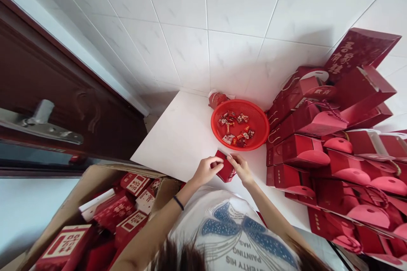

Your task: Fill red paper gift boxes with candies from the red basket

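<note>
A small red gift box (pixel 225 168) is held over the near edge of the white table (pixel 178 135). My left hand (pixel 206 170) grips its left side with curled fingers. My right hand (pixel 241 167) pinches its right side. Just beyond the box sits a round red basket (pixel 261 122) holding several wrapped candies (pixel 237 129). A red packet (pixel 216 99) lies behind the basket against the wall.
A tall pile of red gift boxes with handles (pixel 318 135) fills the table's right side. A cardboard carton (pixel 85 190) of flat red boxes (pixel 127 211) stands at lower left. A dark wooden door (pixel 47 93) with a metal handle (pixel 44 125) is on the left.
</note>
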### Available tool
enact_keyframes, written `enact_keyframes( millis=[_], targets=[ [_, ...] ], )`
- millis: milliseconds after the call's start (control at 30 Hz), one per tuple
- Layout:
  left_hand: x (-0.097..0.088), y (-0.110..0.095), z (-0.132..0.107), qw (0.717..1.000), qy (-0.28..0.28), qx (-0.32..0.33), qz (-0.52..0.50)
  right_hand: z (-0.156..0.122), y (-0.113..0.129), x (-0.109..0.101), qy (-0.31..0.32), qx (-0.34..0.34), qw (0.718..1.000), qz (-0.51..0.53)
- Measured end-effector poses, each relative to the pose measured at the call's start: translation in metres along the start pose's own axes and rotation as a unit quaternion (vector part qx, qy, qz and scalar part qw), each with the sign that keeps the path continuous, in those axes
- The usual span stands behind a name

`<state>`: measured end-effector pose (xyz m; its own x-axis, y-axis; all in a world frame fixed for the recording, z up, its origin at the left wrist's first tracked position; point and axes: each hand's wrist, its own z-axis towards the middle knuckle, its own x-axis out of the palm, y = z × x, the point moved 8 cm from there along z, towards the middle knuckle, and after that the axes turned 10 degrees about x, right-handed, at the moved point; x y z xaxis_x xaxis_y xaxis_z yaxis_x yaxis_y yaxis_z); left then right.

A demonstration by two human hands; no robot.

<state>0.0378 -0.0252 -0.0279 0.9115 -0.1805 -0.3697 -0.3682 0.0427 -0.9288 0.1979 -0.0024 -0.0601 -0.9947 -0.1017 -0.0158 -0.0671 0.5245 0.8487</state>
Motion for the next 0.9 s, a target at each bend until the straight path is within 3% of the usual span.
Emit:
enact_keyframes(
  millis=[200, 333, 433, 667, 900],
  targets=[
    [0.026, 0.014, -0.008, 0.985, 0.074, 0.13, 0.086, 0.024, -0.032, 0.0, -0.051, 0.052, 0.996, -0.042],
    [0.037, 0.035, -0.011, 0.978, 0.139, 0.088, 0.131, 0.033, -0.049, 0.003, -0.053, 0.084, 0.99, -0.102],
    [0.042, 0.04, -0.007, 0.968, 0.171, 0.072, 0.168, 0.034, -0.051, 0.002, -0.064, 0.085, 0.985, -0.136],
    [0.049, 0.047, 0.009, 0.969, 0.182, 0.004, 0.168, 0.036, -0.05, 0.0, -0.047, 0.105, 0.974, -0.194],
    [0.037, 0.042, 0.016, 0.97, 0.19, 0.019, 0.152, 0.035, -0.051, -0.002, -0.014, 0.115, 0.98, -0.165]
  ],
)
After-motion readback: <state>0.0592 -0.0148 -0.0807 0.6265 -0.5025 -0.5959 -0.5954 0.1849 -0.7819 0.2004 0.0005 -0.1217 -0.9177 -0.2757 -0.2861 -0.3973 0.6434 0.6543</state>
